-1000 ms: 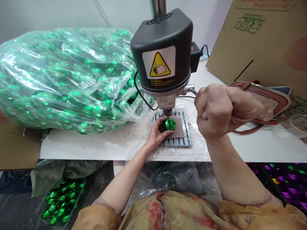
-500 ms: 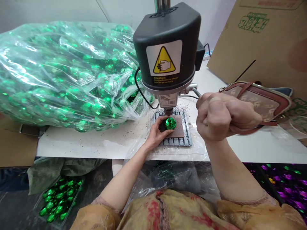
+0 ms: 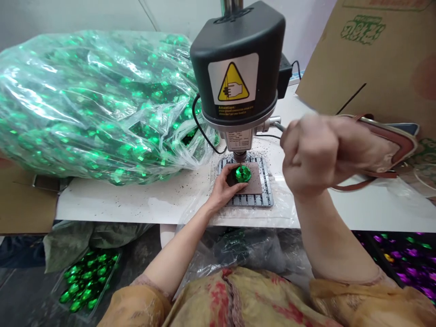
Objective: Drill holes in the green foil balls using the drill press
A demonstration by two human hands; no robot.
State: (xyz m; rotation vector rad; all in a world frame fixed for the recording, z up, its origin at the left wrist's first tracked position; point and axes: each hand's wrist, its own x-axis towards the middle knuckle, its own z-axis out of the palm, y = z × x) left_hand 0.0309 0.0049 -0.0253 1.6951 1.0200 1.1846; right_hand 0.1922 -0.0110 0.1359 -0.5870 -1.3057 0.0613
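**Left hand pinches a green ball beneath the drill press as the right grips its lever**

The black-housed drill press [image 3: 238,68], with a yellow hand-warning label on its front, stands on the white tabletop [image 3: 136,204]. Directly below its chuck [image 3: 240,156], the shiny green faceted ball [image 3: 243,174] sits on a flat brownish square board [image 3: 255,184], which lies on the slotted grey metal base plate [image 3: 267,198]. Whether the drill's tip touches the ball is too small to tell.

The left hand [image 3: 223,187] has its grip around the ball's left side, thumb at the near edge and forefinger at the far edge, pinching it. The right hand [image 3: 313,152], blurred, is raised to the right of the drill press, its grip closed in a fist around the metal lever [image 3: 279,126].

Left of the drill press lies a large clear plastic bag [image 3: 95,109] full of shiny green pieces. Right of it, beyond the right hand, are a brown-trimmed patterned pouch [image 3: 391,141] and a big brown cardboard box [image 3: 378,68] with green print. Dark crumbs are scattered around the base of the drill press. Below and left of it, under tabletop level, a clear container [image 3: 89,284] holds more green balls; below and right, purple, green and gold shiny pieces [image 3: 408,261] show.
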